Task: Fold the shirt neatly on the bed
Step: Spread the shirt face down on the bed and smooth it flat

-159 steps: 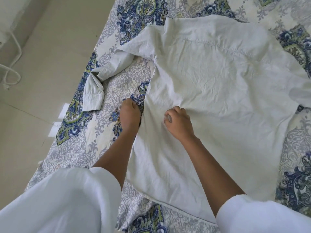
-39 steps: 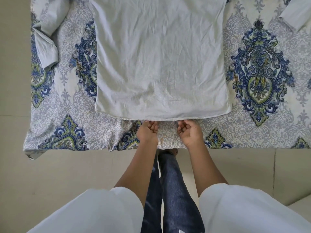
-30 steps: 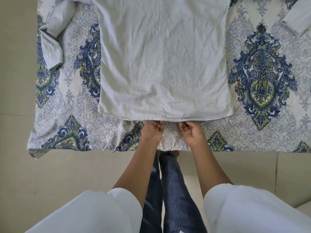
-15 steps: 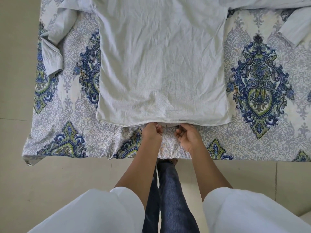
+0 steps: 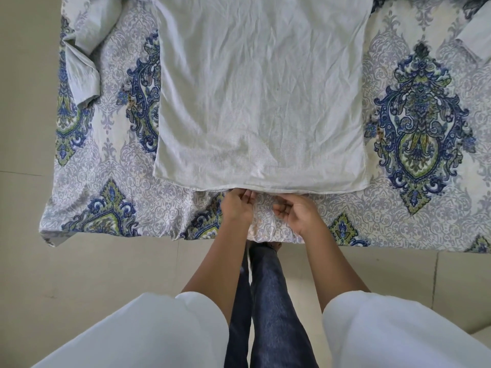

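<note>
Both hands (image 5: 268, 208) at shirt (image 5: 260, 96) hem

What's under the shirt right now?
The shirt lies flat on the patterned bedsheet, which shows all around it. Anything else beneath is covered.

A pale grey-white shirt (image 5: 260, 96) lies on a bed sheet (image 5: 398, 213) patterned in grey scrollwork with blue-and-green medallions, above a beige tiled floor (image 5: 93, 272), white sleeves (image 5: 398, 330) and dark blue jeans (image 5: 271, 301).
</note>
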Demonstrator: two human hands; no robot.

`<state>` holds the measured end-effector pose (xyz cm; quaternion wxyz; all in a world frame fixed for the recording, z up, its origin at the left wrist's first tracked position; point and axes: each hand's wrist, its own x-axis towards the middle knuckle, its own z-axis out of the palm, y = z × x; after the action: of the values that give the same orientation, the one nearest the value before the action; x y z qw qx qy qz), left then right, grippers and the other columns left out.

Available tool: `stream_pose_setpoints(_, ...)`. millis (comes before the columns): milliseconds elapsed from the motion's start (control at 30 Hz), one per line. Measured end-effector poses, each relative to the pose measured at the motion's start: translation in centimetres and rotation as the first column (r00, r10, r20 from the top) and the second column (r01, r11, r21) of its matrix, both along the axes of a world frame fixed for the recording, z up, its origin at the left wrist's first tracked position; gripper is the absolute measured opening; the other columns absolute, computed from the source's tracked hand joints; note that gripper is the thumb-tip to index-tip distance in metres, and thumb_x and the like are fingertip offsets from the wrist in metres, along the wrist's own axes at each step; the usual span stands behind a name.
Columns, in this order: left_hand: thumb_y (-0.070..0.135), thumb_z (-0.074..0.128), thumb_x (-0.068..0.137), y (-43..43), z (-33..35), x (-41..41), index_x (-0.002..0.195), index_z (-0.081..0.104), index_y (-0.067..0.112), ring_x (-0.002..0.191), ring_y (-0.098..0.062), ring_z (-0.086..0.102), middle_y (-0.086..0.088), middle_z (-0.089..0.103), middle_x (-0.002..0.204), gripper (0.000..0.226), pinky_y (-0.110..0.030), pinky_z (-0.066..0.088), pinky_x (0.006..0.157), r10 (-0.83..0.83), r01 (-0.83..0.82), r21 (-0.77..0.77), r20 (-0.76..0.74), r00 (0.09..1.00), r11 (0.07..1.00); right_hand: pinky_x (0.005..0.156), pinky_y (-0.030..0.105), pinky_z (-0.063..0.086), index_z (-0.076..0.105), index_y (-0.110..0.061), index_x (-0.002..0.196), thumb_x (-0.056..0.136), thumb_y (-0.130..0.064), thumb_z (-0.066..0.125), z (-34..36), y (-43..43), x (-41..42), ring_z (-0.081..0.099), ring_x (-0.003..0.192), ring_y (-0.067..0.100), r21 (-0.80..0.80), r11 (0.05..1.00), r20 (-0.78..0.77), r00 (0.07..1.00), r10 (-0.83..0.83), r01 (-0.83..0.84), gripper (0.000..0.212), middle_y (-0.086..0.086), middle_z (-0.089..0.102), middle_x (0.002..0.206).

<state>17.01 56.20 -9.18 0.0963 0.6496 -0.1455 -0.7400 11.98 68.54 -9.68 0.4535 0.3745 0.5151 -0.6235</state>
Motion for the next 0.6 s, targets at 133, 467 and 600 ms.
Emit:
stream_pose_setpoints(133, -0.024, 0.036, 0.075, -0.9, -0.2, 0.6, 0.084, 0.055, 0.001, 0.068, -0.022, 0.054, -0.011, 0.056, 0.079, 0.033, -0.029, 0.05, 0.06, -0.235, 0.235, -0.065, 0.003, 0.972, 0.97, 0.046, 0.023, 0.052, 0.059, -0.004, 0.08, 0.084, -0.002, 0.063, 0.2, -0.8, -0.4, 0.058, 0.041, 0.011, 0.034, 0.999, 0.029, 1.0, 0.0, -0.001, 0.005, 0.007, 0.064, 0.06)
stream_pose_setpoints(467, -0.009, 0.048, 0.084, 0.1, 1.3, 0.2, 0.083, 0.058, 0.005, 0.074, -0.02, 0.06, -0.007, 0.065, 0.077, 0.018, -0.03, 0.051, 0.075, -0.273, 0.289, 0.017, -0.286, 0.919, 0.957, 0.051, 0.023, 0.049, 0.061, -0.007, 0.082, 0.083, -0.008, 0.064, 0.6, -0.8, -0.8, 0.057, 0.043, 0.008, 0.049, 0.994, 0.079, 0.992, 0.096, -0.1, 0.004, 0.001, 0.067, 0.055)
stream_pose_setpoints(600, -0.017, 0.043, 0.083, 0.5, 0.2, 0.1, 0.087, 0.06, 0.004, 0.072, -0.021, 0.062, -0.01, 0.064, 0.079, 0.027, -0.026, 0.056, 0.065, -0.313, 0.308, -0.057, -0.132, 0.941, 0.95, 0.049, 0.022, 0.05, 0.061, -0.004, 0.084, 0.081, -0.007, 0.067, 0.4, -0.7, -0.5, 0.06, 0.048, 0.01, 0.048, 0.996, 0.053, 0.996, 0.069, -0.071, 0.007, 0.005, 0.068, 0.062)
